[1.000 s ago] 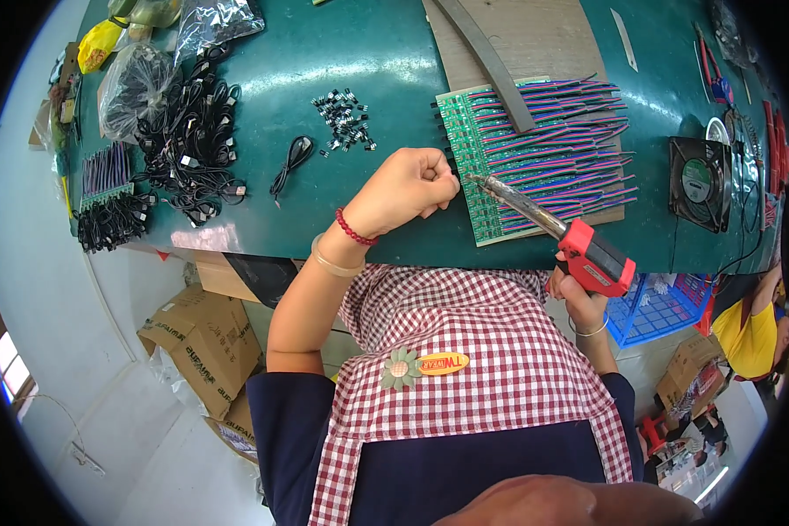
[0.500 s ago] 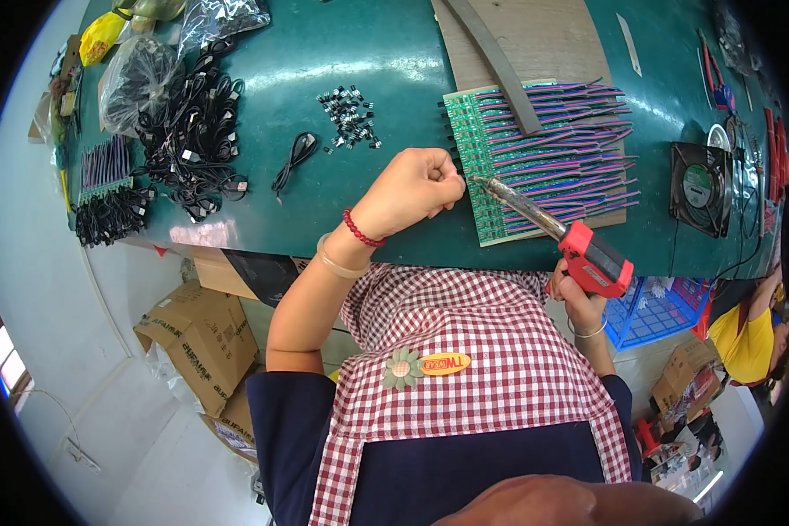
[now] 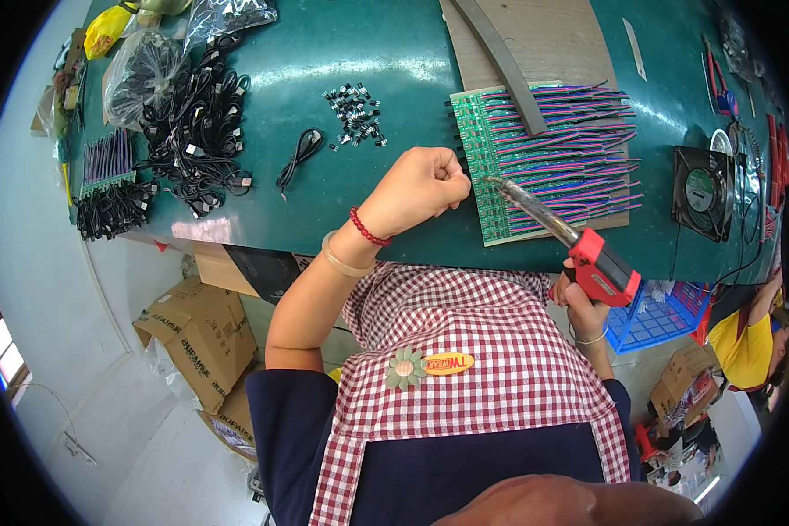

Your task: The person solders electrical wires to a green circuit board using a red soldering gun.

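Note:
My left hand (image 3: 422, 188) is closed in a pinch at the left edge of a green circuit board panel (image 3: 486, 210). Whatever lies between its fingertips is hidden. My right hand (image 3: 580, 309) grips a red and black soldering gun (image 3: 607, 270) from below. The gun's long metal barrel slants up and left, its tip over the panel's left part, just right of my left fingertips. Rows of striped wires (image 3: 579, 165) run rightward from the panel. A grey metal bar (image 3: 510, 68) lies across the panel's upper part. Small black connectors (image 3: 356, 114) lie scattered to the left.
A coiled black cable (image 3: 300, 159) lies left of the connectors, with a heap of black cables (image 3: 197, 131) farther left. A fan (image 3: 703, 193) stands at the right. Below the green table (image 3: 368, 53) are a cardboard box (image 3: 203, 337) and a blue crate (image 3: 653, 326).
The whole view has shifted slightly, so the table's things appear a little farther right. Both hands keep nearly the same place at the panel, and the soldering gun is still held.

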Demonstrator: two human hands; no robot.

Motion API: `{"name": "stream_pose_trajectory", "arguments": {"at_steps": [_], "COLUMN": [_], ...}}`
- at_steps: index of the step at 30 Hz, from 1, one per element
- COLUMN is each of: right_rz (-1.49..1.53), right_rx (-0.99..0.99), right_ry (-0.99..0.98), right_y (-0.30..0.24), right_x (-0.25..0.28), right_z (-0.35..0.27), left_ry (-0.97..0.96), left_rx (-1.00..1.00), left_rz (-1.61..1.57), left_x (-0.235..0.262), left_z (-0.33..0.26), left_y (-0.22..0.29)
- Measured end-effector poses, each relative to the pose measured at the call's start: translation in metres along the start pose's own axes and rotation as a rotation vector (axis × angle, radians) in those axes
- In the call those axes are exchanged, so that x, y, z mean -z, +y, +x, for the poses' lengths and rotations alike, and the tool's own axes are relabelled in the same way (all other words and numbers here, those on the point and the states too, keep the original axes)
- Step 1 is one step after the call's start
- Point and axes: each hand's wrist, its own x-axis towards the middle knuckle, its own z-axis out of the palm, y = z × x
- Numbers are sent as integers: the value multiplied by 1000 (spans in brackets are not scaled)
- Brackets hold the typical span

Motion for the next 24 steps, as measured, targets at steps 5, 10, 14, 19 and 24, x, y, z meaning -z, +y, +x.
{"name": "stream_pose_trajectory", "arguments": {"at_steps": [5, 10, 14, 19, 24], "right_rz": [59, 51, 102, 188, 232], "right_rx": [-9, -20, 2, 51, 76], "right_ry": [-3, 1, 0, -20, -24], "right_y": [-8, -7, -8, -12, -17], "right_x": [-1, -4, -6, -6, -5], "right_z": [3, 4, 6, 11, 15], "left_ry": [-1, 1, 9, 40, 751], "left_rx": [-2, -5, 0, -171, -363], "left_rz": [-1, 9, 13, 216, 1045], "left_x": [0, 0, 0, 2, 20], "left_z": [0, 0, -2, -9, -25], "left_y": [1, 1, 1, 0, 8]}}
